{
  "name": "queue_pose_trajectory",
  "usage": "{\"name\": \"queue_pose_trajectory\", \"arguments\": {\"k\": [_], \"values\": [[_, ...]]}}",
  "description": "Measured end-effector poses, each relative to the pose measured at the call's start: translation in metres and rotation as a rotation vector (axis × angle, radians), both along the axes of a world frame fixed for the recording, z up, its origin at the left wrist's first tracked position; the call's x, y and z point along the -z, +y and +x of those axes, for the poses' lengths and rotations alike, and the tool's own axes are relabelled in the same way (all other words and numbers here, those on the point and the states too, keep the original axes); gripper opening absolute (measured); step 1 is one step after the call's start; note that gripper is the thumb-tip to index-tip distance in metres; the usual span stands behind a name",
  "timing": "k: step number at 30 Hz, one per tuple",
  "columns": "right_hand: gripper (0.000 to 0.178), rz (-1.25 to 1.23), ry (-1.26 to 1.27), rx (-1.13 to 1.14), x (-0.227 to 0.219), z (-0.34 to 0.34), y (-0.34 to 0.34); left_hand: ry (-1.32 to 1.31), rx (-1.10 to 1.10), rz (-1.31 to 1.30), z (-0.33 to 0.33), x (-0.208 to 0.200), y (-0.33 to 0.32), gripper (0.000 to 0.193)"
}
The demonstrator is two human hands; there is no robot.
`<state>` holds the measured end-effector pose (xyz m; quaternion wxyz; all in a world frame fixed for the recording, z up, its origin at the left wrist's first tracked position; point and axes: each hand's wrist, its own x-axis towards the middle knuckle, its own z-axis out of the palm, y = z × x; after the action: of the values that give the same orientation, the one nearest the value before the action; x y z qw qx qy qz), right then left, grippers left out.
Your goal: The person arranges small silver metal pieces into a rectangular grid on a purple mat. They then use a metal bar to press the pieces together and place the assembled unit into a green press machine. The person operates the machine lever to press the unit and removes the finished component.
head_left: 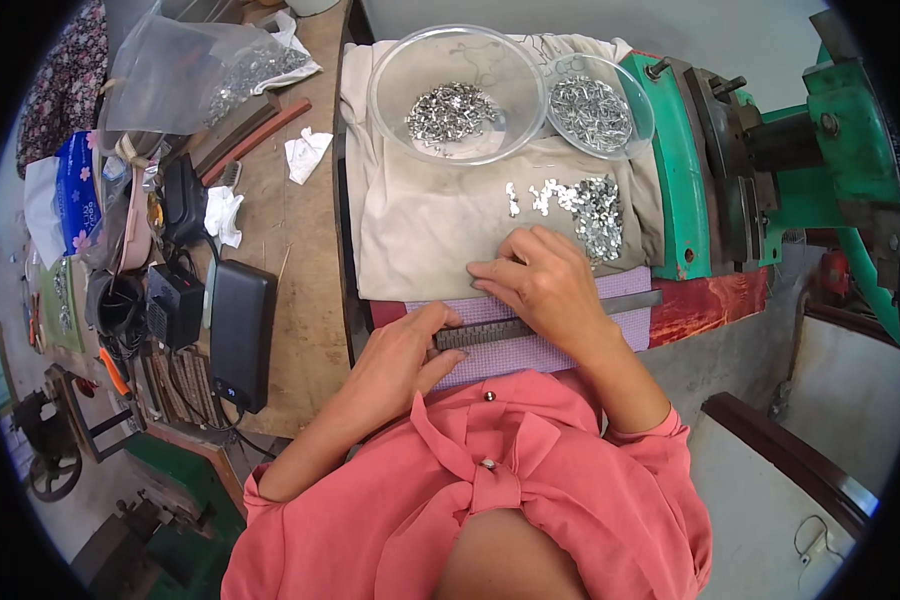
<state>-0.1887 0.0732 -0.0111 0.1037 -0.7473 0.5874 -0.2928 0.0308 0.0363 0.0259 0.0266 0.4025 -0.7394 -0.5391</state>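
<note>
We see the toothed metal bar (515,325) lying across a checked cloth (530,350) at the bench's near edge, just in front of us. Our left hand (400,360) pinches its left end; our right hand (545,280) lies flat over its middle, fingers spread, clasping nothing. At one o'clock of the right hand, loose clips (580,210) lie on a beige cloth (420,230); at twelve stand two clear bowls (457,95) (598,105) of more. A sweep of the right hand could likely scatter clips off the cloth. The green press (730,170) crowds three o'clock; open bench (290,250) lies at nine.
</note>
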Motion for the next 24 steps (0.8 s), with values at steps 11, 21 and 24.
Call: {"name": "queue_pose_trajectory", "arguments": {"k": [11,21,24], "values": [[0.011,0.042,-0.190,0.248,-0.009,-0.021,0.028,0.054,0.006,-0.130,-0.003,0.010,-0.004,0.027],[0.012,0.158,-0.051,0.336,-0.022,-0.038,0.058,0.071,0.009,-0.129,-0.001,0.015,-0.006,0.027],[0.013,0.143,0.035,0.318,-0.019,-0.038,0.053,0.068,-0.002,-0.147,-0.002,0.014,-0.005,0.026]]}}
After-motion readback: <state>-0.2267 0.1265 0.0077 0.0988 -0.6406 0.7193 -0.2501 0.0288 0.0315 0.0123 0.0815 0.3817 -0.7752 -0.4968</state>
